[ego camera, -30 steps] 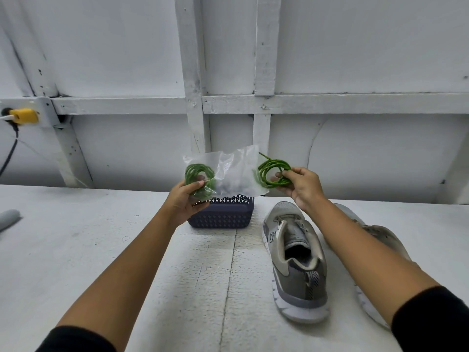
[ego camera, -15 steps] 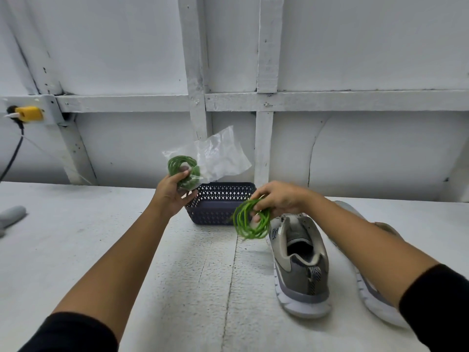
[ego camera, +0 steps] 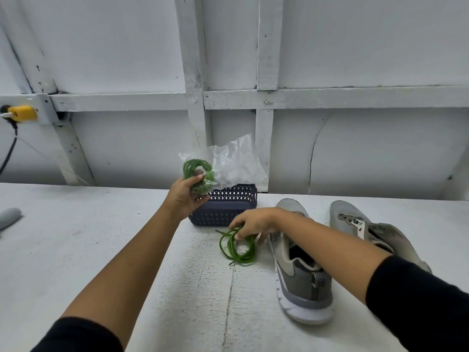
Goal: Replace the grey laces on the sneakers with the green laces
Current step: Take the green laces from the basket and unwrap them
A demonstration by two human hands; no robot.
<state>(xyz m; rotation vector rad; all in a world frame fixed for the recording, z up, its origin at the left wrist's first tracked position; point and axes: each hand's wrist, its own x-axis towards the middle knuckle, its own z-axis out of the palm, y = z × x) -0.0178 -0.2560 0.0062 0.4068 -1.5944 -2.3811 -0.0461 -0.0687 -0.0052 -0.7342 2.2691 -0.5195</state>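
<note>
white table [ego camera: 76, 250], green lace [ego camera: 242, 261], bagged lace [ego camera: 188, 170]

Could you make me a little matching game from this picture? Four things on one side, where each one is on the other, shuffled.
1 loose green lace
2 clear plastic bag
3 dark blue basket
4 grey sneakers

A at the table's back edge
B held up by the left hand
C side by side, table's right part
D on the table under the right hand

Pairs: 1-D, 2-B, 3-A, 4-C
</note>
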